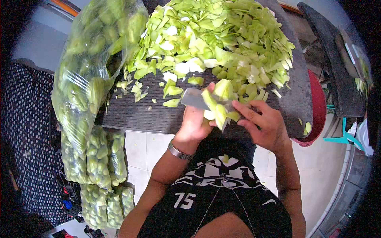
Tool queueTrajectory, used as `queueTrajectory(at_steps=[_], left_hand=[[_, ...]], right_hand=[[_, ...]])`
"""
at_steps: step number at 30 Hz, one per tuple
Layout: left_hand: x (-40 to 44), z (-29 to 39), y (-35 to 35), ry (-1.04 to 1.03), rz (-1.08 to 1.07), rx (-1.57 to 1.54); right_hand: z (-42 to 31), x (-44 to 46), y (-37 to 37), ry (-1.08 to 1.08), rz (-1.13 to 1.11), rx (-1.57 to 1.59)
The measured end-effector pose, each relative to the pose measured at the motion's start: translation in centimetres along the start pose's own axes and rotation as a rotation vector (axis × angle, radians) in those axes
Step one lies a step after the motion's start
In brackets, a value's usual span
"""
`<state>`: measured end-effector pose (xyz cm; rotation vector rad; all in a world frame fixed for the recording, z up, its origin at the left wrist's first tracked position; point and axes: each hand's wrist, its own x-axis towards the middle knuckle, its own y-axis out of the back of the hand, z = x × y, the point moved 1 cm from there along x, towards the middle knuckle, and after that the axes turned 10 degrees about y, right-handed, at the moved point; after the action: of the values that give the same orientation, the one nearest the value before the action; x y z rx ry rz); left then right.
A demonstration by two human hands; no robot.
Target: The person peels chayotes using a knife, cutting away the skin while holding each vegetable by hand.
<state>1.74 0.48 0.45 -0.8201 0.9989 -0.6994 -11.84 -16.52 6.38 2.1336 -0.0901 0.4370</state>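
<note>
My left hand (194, 121), with a metal watch on its wrist, is wrapped around a pale green chayote (224, 90) over the table's near edge. In my right hand (260, 121) is the handle end of a knife, mostly hidden by the fingers. The wide knife blade (194, 99) points left across the chayote. Cut wedges (219, 113) hang at the blade, between my two hands. Just beyond them, a large heap of thin green slices (210, 35) covers much of the dark ridged table (139, 113).
A big clear plastic bag of whole green chayotes (89, 71) leans over the table's left side. Several smaller filled bags (97, 158) are stacked below it on the tiled floor (158, 144). To the right stand a red tub (316, 107) and a turquoise plastic stool (344, 133).
</note>
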Motion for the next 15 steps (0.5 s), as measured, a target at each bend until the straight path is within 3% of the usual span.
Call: queueTrajectory(at_steps=[3,6,9,13,14,15], left_hand=[[-1.5,0.5,-1.1,0.091,0.142,0.166],[-1.7,0.9,-1.6,0.115,0.046,0.154],[-2.0,0.9,-1.9,0.091,0.121,0.158],[-1.4,0.6,-2.4,-0.011,0.166,0.201],[-1.4,0.5,-2.3,-0.018,0.168,0.201],[-1.3,0.5,-2.0,-0.027,0.171,0.201]], right_hand=[[1.7,-0.3,-0.1,-0.025,0.104,-0.034],[5.2,-1.1,0.5,-0.018,0.293,-0.057],[7.0,-2.7,1.9,-0.761,0.154,0.488],[4.6,-1.5,3.6,-0.749,0.182,1.239],[4.5,-1.5,3.5,-0.750,0.198,1.253],[4.3,-1.5,3.2,-0.743,0.168,0.958]])
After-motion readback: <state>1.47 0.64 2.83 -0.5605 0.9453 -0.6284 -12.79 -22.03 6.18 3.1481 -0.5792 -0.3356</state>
